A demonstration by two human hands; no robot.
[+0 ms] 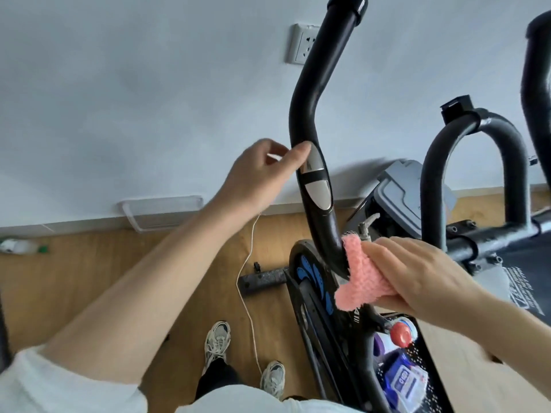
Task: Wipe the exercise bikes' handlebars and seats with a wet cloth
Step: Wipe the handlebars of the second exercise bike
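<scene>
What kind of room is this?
Probably a small workout room, maybe at home: a black exercise bike handlebar, a second machine's looped bar, plus a wall socket and wooden floor.

The handlebar runs off the top edge; the pink cloth hides the fingers of the right grip.

Wood-plank floor, running to a white skirting along the wall. On it: a black foot bar; a thin white cable trailing from the wall side past the bar toward the shoes; two pale laced shoes, worn, side by side; a clear tray at the wall foot; a white-and-green item, blurred, far left near the skirting. A grey lidded bin by the wall, its base hidden.
</scene>
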